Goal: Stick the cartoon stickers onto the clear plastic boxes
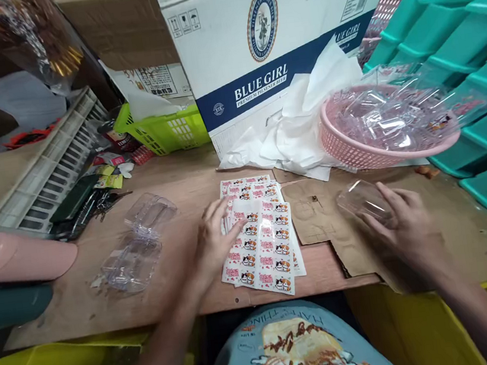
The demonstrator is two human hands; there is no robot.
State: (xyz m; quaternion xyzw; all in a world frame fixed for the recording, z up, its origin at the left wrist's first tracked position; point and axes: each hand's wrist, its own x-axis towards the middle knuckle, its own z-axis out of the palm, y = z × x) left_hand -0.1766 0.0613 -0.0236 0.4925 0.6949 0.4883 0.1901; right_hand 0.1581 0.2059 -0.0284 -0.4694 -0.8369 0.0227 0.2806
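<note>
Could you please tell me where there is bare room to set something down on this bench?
Bare wood lies between the green basket, open case and stickers; bare cardboard shows between the right hand and the teal bins. Behind, it is crowded with the beer box, paper and pink basket.

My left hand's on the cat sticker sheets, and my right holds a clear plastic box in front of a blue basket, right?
The basket is pink, not blue, in the head view. Left hand on sticker sheets, right hand holding the clear box: correct.
</note>
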